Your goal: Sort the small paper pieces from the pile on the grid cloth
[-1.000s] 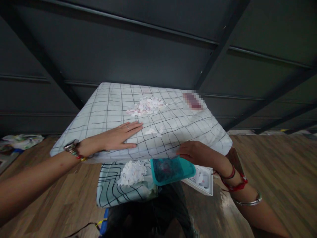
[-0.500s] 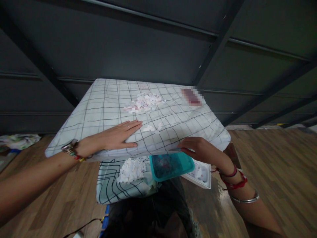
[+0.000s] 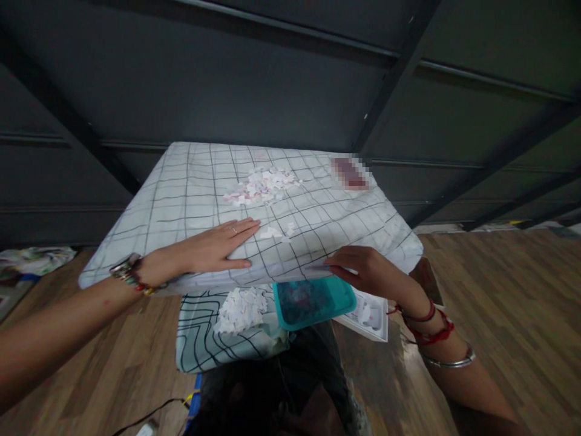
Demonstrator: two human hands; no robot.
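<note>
My left hand (image 3: 220,248) lies flat on the white checked cloth (image 3: 167,200), fingers stretched out toward a few loose paper scraps (image 3: 272,232). A larger heap of small white and pinkish paper pieces (image 3: 263,184) lies farther back on the cloth. At the cloth's front edge, my right hand (image 3: 358,265) is closed, thumb and fingers pressed together; what is between them, if anything, cannot be made out. Just below that edge sits a teal plastic tray (image 3: 342,297) with dark, unclear contents. To its left, another pile of white paper pieces (image 3: 242,310) rests on a lined cloth (image 3: 200,345).
An open white box (image 3: 367,318) with white things inside stands right of the tray. A blurred reddish object (image 3: 350,174) lies at the cloth's back right. Dark metal panels (image 3: 272,91) rise behind. A cable (image 3: 149,415) runs over the wooden floor (image 3: 91,363) at lower left.
My right hand has shifted very slightly up and left along the cloth's front edge. My left hand stays flat in nearly the same place. The view has tilted a little.
</note>
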